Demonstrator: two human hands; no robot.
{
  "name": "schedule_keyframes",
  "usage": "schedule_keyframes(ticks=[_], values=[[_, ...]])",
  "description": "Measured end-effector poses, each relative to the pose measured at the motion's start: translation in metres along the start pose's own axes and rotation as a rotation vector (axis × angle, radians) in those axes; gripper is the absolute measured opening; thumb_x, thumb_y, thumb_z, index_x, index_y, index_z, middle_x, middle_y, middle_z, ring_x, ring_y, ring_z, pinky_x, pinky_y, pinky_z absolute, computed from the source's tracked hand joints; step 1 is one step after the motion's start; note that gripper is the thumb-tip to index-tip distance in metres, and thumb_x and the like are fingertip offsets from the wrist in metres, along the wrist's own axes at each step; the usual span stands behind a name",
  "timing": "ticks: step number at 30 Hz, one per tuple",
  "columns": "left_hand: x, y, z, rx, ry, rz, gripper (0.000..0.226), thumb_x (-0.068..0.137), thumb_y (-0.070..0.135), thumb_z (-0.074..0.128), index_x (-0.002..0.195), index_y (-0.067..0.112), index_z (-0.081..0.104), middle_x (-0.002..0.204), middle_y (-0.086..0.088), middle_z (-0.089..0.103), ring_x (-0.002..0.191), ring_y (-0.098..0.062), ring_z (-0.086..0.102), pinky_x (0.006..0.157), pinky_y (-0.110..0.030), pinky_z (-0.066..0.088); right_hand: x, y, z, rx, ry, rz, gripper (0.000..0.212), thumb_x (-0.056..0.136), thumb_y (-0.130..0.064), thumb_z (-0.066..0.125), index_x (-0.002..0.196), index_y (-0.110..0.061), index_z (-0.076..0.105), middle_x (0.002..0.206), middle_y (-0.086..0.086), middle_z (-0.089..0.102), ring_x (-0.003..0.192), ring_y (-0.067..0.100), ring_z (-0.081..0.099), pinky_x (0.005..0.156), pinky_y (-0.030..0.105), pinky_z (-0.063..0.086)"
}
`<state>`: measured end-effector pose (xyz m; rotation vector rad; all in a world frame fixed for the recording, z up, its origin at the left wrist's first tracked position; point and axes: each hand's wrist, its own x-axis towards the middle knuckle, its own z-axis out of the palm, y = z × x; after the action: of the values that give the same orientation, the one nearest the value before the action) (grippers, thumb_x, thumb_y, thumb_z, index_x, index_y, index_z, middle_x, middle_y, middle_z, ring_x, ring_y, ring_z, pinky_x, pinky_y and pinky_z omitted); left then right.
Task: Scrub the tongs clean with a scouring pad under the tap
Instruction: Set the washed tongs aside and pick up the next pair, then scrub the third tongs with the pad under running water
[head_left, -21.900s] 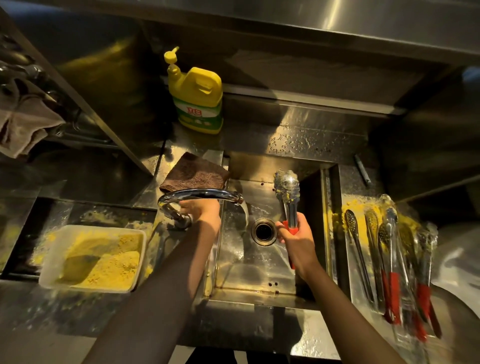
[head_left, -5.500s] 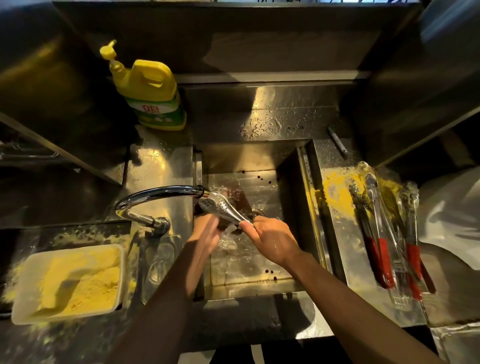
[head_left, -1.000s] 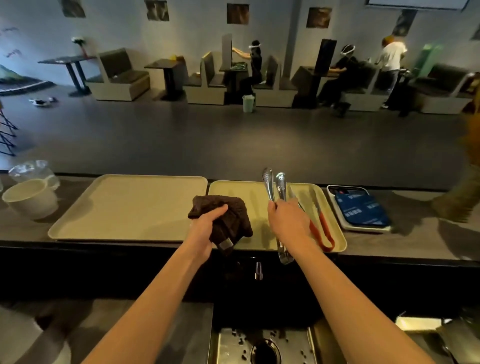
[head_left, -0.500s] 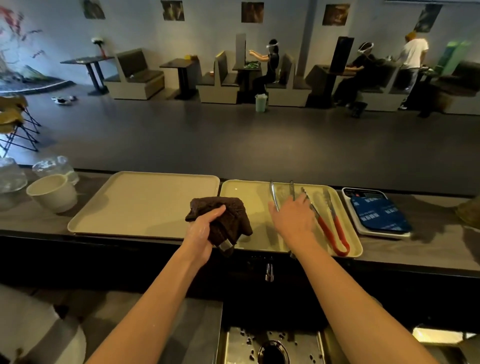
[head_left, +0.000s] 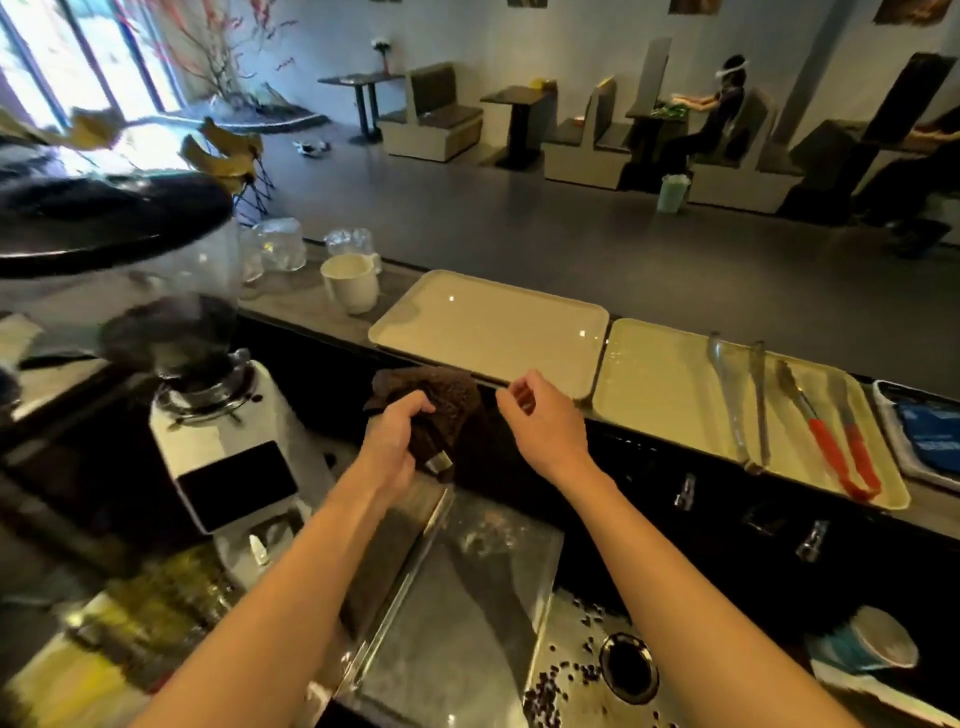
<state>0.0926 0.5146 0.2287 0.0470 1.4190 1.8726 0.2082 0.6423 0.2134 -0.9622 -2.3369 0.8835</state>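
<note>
My left hand (head_left: 390, 435) grips a dark brown scouring pad (head_left: 448, 399) above the sink's left edge. My right hand (head_left: 540, 422) hovers just right of the pad, holding nothing, its fingers loosely curled. The steel tongs (head_left: 740, 400) lie on the right beige tray (head_left: 654, 384) on the upper counter, well to the right of both hands. A second pair of tongs with red handles (head_left: 831, 431) lies beside them on the same tray.
An empty beige tray (head_left: 488, 327) sits left of the tongs' tray. A coffee grinder (head_left: 208, 415) stands at my left. A white mug (head_left: 350, 283) and glasses are on the counter. The sink (head_left: 467, 597) with its drain (head_left: 628, 667) lies below.
My right hand let go of the steel tongs on the tray and pulled back toward the pad. The view swung left and down; the left hand keeps the pad.
</note>
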Motion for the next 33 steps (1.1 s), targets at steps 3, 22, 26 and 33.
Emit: schedule_keyframes(ticks=[3, 22, 26, 33], values=[[-0.019, 0.008, -0.071, 0.016, 0.096, 0.038, 0.022, 0.088, 0.003, 0.049, 0.095, 0.005, 0.070, 0.094, -0.011, 0.074, 0.083, -0.022, 0.069, 0.067, -0.028, 0.055, -0.025, -0.042, 0.051, 0.062, -0.080, -0.065, 0.019, 0.098, -0.046, 0.055, 0.088, -0.030, 0.055, 0.079, -0.010, 0.059, 0.071, 0.004, 0.055, 0.059, 0.027, 0.037], [-0.164, -0.030, -0.447, -0.255, 0.647, 0.038, 0.032, 0.075, 0.009, 0.064, 0.105, -0.001, 0.069, 0.094, -0.020, 0.072, 0.078, -0.031, 0.069, 0.069, -0.037, 0.058, -0.221, -0.219, 0.310, 0.271, -0.560, -0.218, 0.020, 0.101, -0.042, 0.051, 0.088, -0.030, 0.059, 0.079, -0.008, 0.063, 0.073, 0.011, 0.059, 0.068, 0.039, 0.049], [-0.176, -0.054, -0.471, -0.299, 0.664, 0.015, 0.020, 0.087, 0.007, 0.054, 0.099, 0.002, 0.069, 0.088, -0.013, 0.074, 0.069, -0.022, 0.071, 0.058, -0.030, 0.058, -0.238, -0.216, 0.344, 0.179, -0.578, -0.259, 0.017, 0.102, -0.039, 0.050, 0.092, -0.027, 0.058, 0.080, -0.012, 0.062, 0.073, 0.011, 0.058, 0.070, 0.039, 0.049], [-0.147, -0.086, -0.503, -0.367, 0.735, -0.031, 0.022, 0.087, 0.008, 0.061, 0.106, 0.005, 0.070, 0.107, -0.018, 0.072, 0.095, -0.030, 0.070, 0.088, -0.043, 0.055, -0.227, -0.191, 0.391, -0.044, -0.629, -0.230, 0.020, 0.100, -0.043, 0.049, 0.104, -0.025, 0.057, 0.100, -0.002, 0.067, 0.089, 0.022, 0.064, 0.079, 0.041, 0.053]])
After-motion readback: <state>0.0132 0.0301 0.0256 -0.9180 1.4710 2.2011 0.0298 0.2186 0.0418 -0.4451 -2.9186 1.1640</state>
